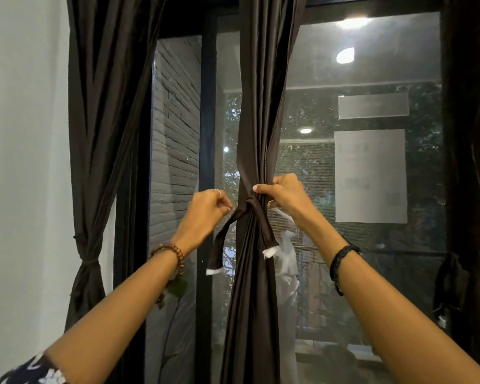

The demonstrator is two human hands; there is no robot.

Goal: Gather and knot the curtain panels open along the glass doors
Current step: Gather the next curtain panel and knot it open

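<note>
Dark brown soft fabric curtain panel | limp, light, slippery | left hand, right hand pinching matching tie band | hold beside knot

tied curtain before glass doors, between hands

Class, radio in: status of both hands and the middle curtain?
Left hand pinching tie band. Right hand gripping middle curtain above knot. Curtain gathered, nothing blocking.
</note>
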